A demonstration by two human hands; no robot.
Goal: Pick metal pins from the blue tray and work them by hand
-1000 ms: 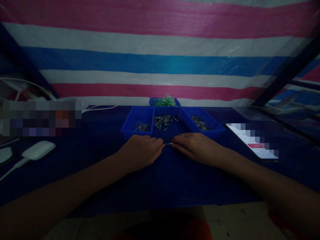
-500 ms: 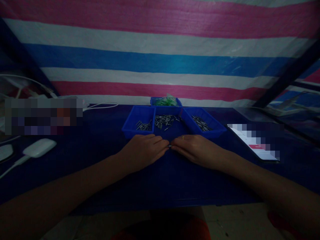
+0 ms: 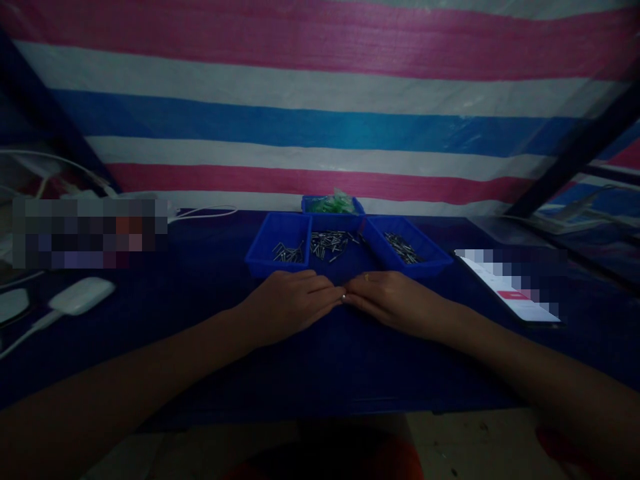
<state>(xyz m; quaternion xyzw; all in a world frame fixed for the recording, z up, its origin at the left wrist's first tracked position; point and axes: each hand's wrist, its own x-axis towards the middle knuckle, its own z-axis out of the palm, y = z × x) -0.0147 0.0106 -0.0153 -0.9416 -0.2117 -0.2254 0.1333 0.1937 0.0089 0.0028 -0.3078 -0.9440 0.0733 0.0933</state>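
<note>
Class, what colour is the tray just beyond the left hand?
Blue; the tray shows best in the head view.

The metal piece point(image 3: 343, 297) is mostly hidden between the left hand point(image 3: 297, 301) and the right hand point(image 3: 389, 294) — its form is too small to tell. The phone point(image 3: 517, 297) is partly blurred into squares — and the picture's left edge cuts one pale object point(image 3: 13, 305).

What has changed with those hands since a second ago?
The left hand has moved right, closing the gap to the right hand; the thin metal piece between their fingertips is now mostly hidden. Neither hand visibly let go. The right hand, blue trays and phone stayed about where they were.
</note>
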